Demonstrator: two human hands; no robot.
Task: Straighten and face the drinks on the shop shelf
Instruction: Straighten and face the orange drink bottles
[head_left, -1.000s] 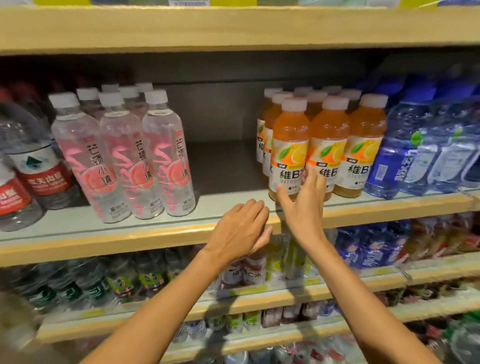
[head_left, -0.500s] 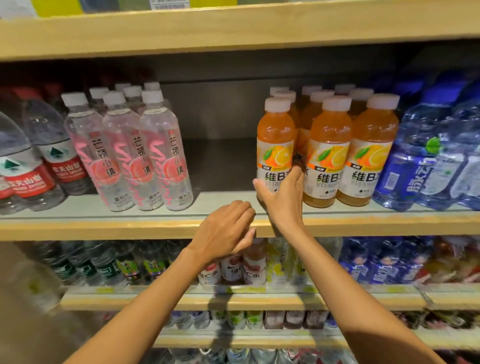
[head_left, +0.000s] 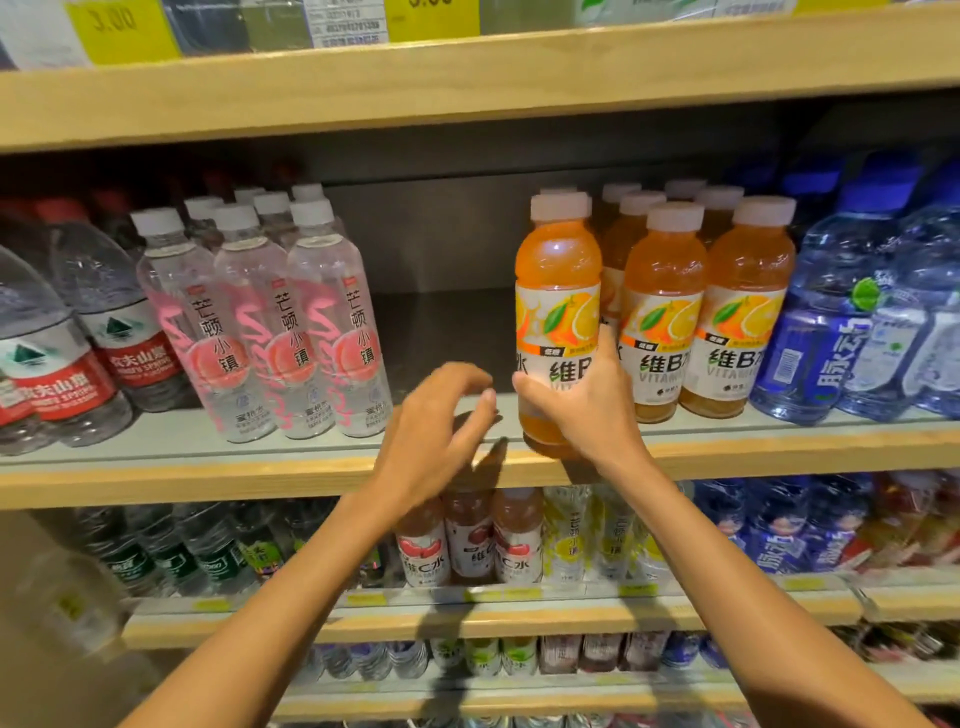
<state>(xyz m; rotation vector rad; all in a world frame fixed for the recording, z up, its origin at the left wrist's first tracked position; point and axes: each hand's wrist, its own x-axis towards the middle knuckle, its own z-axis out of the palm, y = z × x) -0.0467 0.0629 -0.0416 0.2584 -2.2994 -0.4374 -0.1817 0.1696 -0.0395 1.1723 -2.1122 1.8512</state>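
Orange bottle (head_left: 558, 270) stands upright, gripped by your right hand (head_left: 587, 410); your left hand (head_left: 431, 431) hovers just left, loosely curled, empty.

Four wooden shelves show, the middle shelf (head_left: 208, 483) being second from the top. On the middle shelf stand at least eight orange drink bottles (head_left: 665, 291), counted by their white caps, three of them in front. One of these, the held bottle (head_left: 558, 270), is gripped by the right hand (head_left: 587, 410).

Also on the middle shelf are:
- seven pink-labelled bottles (head_left: 332, 332);
- at least three red-labelled water bottles (head_left: 52, 374);
- three blue bottles (head_left: 810, 353) in plain sight, with more blurred behind.

Just below the middle shelf stand three apple-labelled bottles (head_left: 470, 545). With the left hand (head_left: 441, 421), there are two hands in all.
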